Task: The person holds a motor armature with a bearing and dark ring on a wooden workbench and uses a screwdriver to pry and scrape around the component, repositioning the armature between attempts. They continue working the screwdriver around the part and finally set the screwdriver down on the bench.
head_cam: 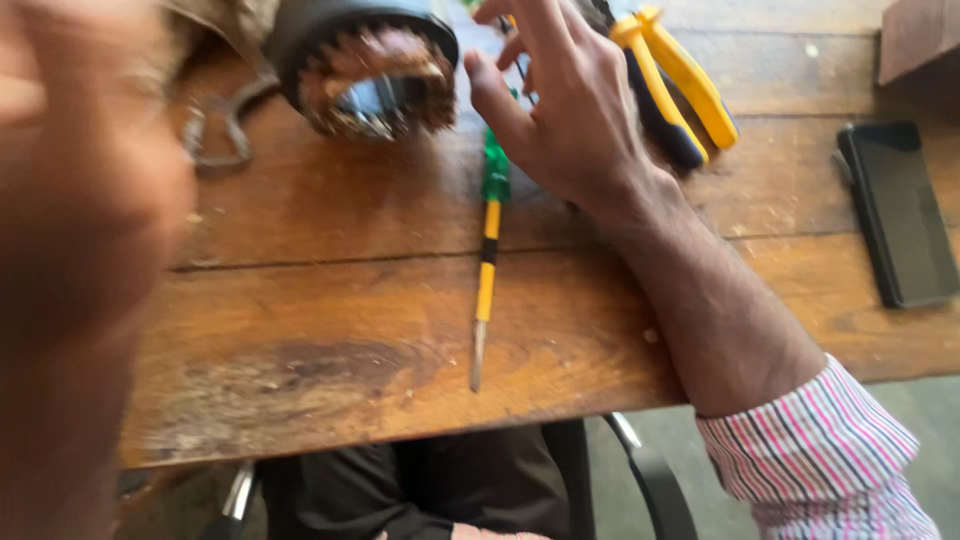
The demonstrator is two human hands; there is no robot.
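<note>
While a blurred left hand (pixel 80 200) fills nine o'clock, its grip impossible to judge, a green-and-yellow screwdriver (pixel 487 262) lies centre on the worn wooden desk (pixel 330 330). At twelve, the right hand (pixel 565 110) hovers open-fingered, empty, above it, between a copper-wound motor stator (pixel 370 70) and yellow pliers (pixel 675 85). A dark phone (pixel 897 210) lies at three.

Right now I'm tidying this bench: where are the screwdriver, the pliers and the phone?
screwdriver (pixel 487 290): head view, on its yellow shaft.
pliers (pixel 668 85): head view, on the yellow and black handles.
phone (pixel 898 212): head view, middle of its dark screen.
</note>
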